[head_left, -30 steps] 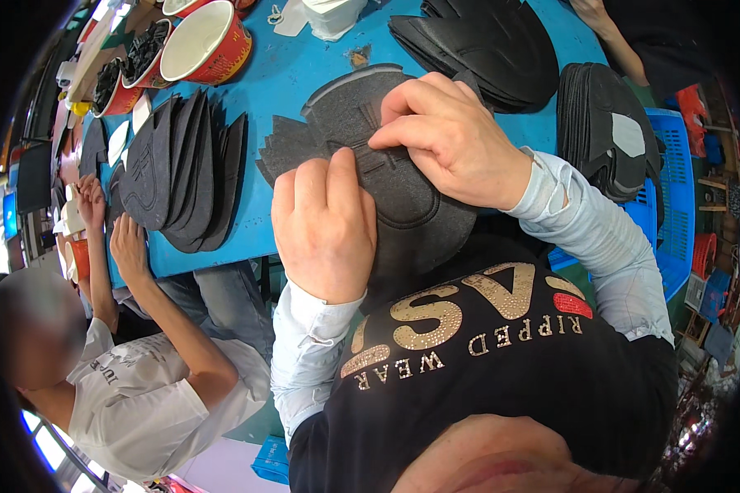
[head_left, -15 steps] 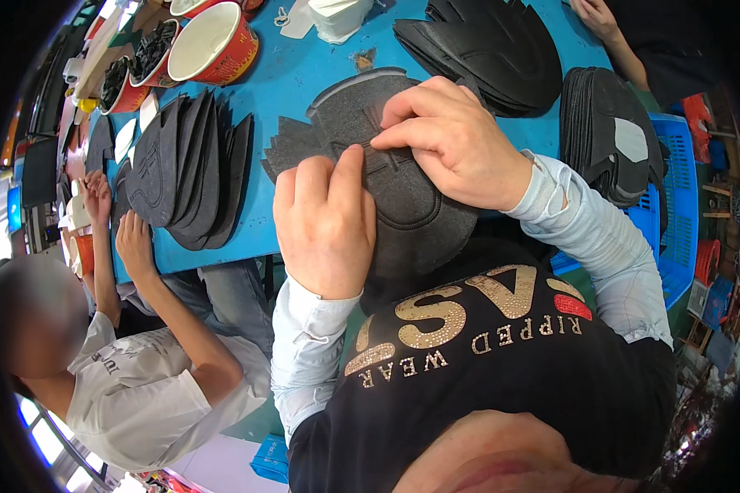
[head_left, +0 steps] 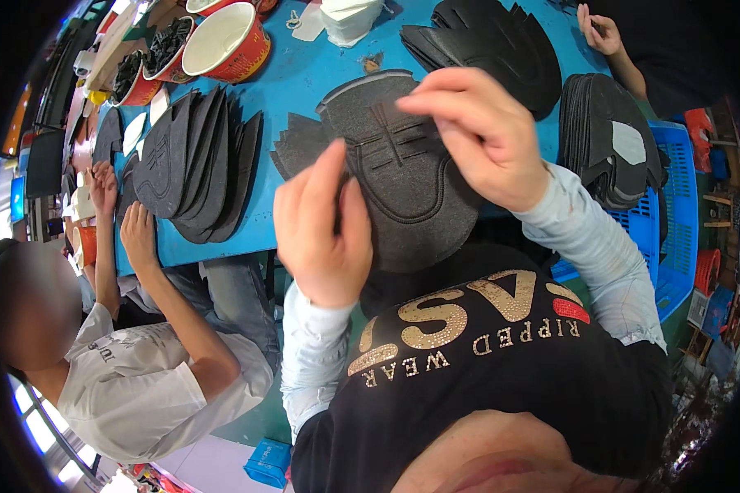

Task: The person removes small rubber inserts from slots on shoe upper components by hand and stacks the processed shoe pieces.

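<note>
A dark grey fabric piece (head_left: 407,209), rounded at its near end, lies in front of me at the table's edge. A curved raised seam crosses it, with short slits or lines and a few thin reddish strands near its far end. Over its left side, my left hand (head_left: 325,226) has index finger and thumb apart, its index fingertip close to the surface. To the right, my right hand (head_left: 493,140) hovers over the piece with its fingers curved and thumb apart. I make out nothing in either hand. Part of the piece's right side is hidden beneath the right hand.
Stacks of similar dark pieces stand at left (head_left: 185,164), far right (head_left: 485,53) and right (head_left: 604,140). Red-and-white tubs (head_left: 230,49) line the far left of the blue table (head_left: 288,99). A blue crate (head_left: 674,222) is at right. Co-workers' hands (head_left: 140,238) show left and far right.
Both hands have come off the piece and moved apart, the right one to the right. The seam and slits they partly covered now show. The fingers have loosened from their pinch.
</note>
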Action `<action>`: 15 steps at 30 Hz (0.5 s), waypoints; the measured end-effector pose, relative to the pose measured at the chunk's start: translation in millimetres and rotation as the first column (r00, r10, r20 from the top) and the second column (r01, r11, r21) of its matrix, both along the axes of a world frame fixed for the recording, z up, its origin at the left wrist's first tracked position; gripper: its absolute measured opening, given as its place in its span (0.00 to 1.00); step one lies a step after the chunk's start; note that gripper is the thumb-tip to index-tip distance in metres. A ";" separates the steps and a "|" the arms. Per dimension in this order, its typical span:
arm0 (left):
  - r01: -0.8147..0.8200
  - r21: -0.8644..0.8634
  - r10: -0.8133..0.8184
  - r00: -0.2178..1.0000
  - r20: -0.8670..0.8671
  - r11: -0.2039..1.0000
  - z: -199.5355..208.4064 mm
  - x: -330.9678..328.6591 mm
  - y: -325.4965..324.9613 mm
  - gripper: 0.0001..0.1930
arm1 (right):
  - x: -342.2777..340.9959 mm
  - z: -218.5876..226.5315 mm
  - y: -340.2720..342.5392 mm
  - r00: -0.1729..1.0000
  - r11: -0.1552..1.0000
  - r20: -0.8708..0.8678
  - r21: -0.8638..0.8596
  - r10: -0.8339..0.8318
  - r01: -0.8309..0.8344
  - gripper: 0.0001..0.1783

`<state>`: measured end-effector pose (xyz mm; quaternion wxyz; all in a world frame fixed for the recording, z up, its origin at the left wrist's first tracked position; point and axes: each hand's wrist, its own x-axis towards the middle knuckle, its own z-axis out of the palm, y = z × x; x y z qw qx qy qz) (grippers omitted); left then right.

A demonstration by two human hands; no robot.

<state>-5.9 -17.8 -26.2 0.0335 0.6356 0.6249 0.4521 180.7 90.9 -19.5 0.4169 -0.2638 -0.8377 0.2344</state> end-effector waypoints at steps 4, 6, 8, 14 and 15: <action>0.309 0.046 -0.252 0.670 0.698 0.950 8.7 8.3 -31.2 0.13 | 3.9 26.4 -40.1 0.965 0.950 -0.128 -0.188 0.228 -0.250 0.13; 0.400 0.093 -0.309 0.519 0.797 0.912 6.1 12.4 -30.5 0.12 | -3.7 25.1 -52.8 0.937 0.927 -0.246 -0.221 0.247 -0.302 0.12; 0.410 0.106 -0.286 0.409 0.867 0.906 -0.7 12.1 -31.0 0.12 | -2.9 21.0 -50.6 0.958 0.944 -0.207 -0.221 0.199 -0.244 0.11; 0.313 0.218 -0.369 0.586 0.721 0.924 -7.1 18.0 -29.8 0.13 | -1.3 17.9 -56.2 0.968 0.924 -0.180 -0.309 0.177 -0.227 0.12; 0.317 0.232 -0.382 0.582 0.718 0.920 -7.0 17.2 -30.1 0.13 | -1.7 16.8 -59.2 0.966 0.916 -0.196 -0.330 0.171 -0.229 0.12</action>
